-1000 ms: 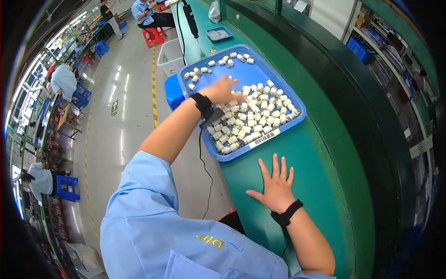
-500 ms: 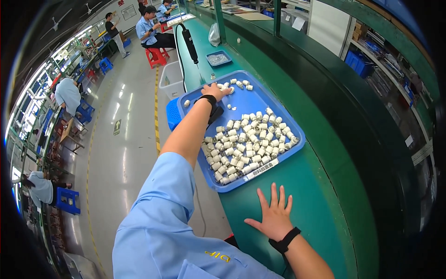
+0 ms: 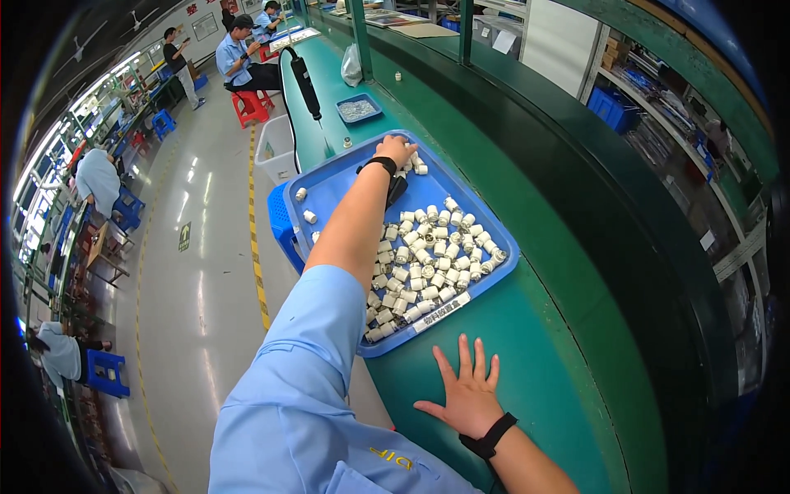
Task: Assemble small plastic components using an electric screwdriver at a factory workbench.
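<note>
A blue tray (image 3: pixel 284 185) on the bench holds many small white cylindrical parts (image 3: pixel 432 255) with metal ends, heaped in its near half. My left hand (image 3: pixel 397 149), with a black band on its wrist, reaches across the tray to its far edge. Its fingers bend down beside a few white parts (image 3: pixel 420 165); the fingertips are hidden, so any hold cannot be seen. A dark object (image 3: pixel 397 191) shows next to that wrist. My right hand (image 3: pixel 472 402) lies flat on the green bench top in front of the tray, fingers spread, holding nothing.
A black electric screwdriver (image 3: pixel 305 89) hangs beyond the tray. Behind it are a small blue tray (image 3: pixel 359 108) of small clear pieces and a plastic bag (image 3: pixel 351 66). A white bin (image 3: pixel 276 148) stands left of the bench. Co-workers sit farther off.
My left hand has moved right along the tray's far end, its fingers now less spread. The tray sits slightly lower left in view, turned a little. My right hand stays flat on the bench.
</note>
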A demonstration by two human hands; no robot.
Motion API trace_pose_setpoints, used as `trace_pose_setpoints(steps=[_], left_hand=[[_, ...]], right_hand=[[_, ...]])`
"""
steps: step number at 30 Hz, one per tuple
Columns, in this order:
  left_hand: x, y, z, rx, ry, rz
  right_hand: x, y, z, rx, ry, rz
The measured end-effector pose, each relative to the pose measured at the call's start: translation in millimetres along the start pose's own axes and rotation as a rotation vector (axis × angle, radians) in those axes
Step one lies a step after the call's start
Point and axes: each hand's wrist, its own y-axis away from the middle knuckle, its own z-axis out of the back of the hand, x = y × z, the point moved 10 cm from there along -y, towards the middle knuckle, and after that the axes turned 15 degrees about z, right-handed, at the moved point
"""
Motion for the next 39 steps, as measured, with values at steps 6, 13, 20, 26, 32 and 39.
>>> trace_pose_setpoints(steps=[6, 13, 20, 26, 32, 39], left_hand=[[-12, 50, -24, 0.189, -0.147, -0.181], [-12, 175, -19, 0.58, -0.057, -0.376], [18, 257, 51, 0.478, 0.063, -0.608], [179, 100, 103, -0.167, -0.277, -0.198], [174, 85, 97, -0.118, -0.522, 0.071], [111, 187, 60, 0.046, -0.626, 0.084]], right_hand=[[2, 2, 1, 0.002, 0.0, -0.001], [2, 3, 2, -0.049, 0.009, -0.001], [-6, -1, 1, -0.077, 0.009, 0.004], [2, -1, -2, -0.055, -0.012, 0.015], [-2, 2, -2, -0.053, -0.004, -0.005], [-2, 2, -2, -0.07, -0.02, -0.008]])
